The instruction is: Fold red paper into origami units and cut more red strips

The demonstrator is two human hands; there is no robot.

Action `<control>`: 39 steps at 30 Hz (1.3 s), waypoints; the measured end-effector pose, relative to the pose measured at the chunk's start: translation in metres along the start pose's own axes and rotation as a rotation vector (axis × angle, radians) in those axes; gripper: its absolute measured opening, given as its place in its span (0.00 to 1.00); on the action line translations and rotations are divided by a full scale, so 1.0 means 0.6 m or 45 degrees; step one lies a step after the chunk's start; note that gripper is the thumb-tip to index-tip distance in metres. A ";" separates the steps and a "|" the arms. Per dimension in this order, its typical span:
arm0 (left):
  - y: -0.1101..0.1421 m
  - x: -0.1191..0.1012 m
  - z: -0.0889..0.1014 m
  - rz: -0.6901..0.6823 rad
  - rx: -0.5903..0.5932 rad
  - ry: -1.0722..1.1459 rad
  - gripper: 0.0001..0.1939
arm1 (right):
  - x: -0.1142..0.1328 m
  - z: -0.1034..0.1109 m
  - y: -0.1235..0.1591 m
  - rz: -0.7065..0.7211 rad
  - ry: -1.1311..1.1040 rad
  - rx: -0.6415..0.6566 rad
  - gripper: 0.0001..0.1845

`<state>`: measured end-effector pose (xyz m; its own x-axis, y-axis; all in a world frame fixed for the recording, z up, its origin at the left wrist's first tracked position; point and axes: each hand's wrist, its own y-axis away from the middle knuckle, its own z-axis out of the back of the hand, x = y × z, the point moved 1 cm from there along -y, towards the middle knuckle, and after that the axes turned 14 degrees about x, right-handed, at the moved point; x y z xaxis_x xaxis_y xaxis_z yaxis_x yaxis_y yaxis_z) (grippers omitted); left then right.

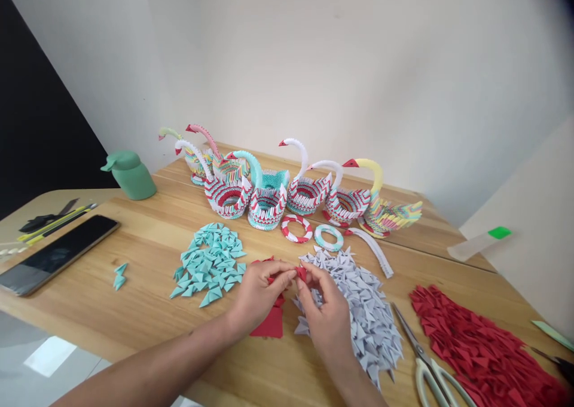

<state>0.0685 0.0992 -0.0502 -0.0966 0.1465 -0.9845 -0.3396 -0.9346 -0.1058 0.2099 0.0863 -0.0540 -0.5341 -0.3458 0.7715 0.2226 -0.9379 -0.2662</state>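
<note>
My left hand (262,290) and my right hand (325,311) meet over the wooden table (147,311), fingers pinched together on a small red folded paper piece (299,272). A flat red paper sheet (270,323) lies under my left hand. A pile of teal folded triangles (208,263) lies to the left of my hands. A pile of white folded triangles (363,305) lies beneath and to the right of my right hand. A large heap of red triangles (475,347) covers the right side of the table.
Several modular paper swans (269,186) stand in a row at the back, with two paper rings (296,228) and a white paper strip (374,250) before them. Scissors (430,365) lie right of the white pile. A tablet (54,254), pens and a green bottle (130,174) sit left.
</note>
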 end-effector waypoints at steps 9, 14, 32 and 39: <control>-0.001 -0.002 0.002 -0.008 0.012 -0.004 0.11 | -0.011 -0.003 0.002 -0.123 -0.136 0.042 0.14; -0.002 -0.002 0.003 0.007 0.036 0.011 0.11 | -0.011 -0.005 0.002 -0.130 -0.201 0.050 0.14; -0.005 -0.003 0.003 0.115 0.103 0.288 0.12 | -0.004 0.021 -0.014 -0.346 -0.844 0.238 0.13; -0.009 -0.001 0.005 0.174 0.116 0.448 0.15 | -0.008 0.017 -0.012 -0.314 -0.772 0.285 0.12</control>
<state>0.0674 0.1053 -0.0485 0.1746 -0.1126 -0.9782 -0.4293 -0.9028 0.0273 0.2188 0.0950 -0.0498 -0.0552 0.0154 0.9984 0.3509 -0.9358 0.0338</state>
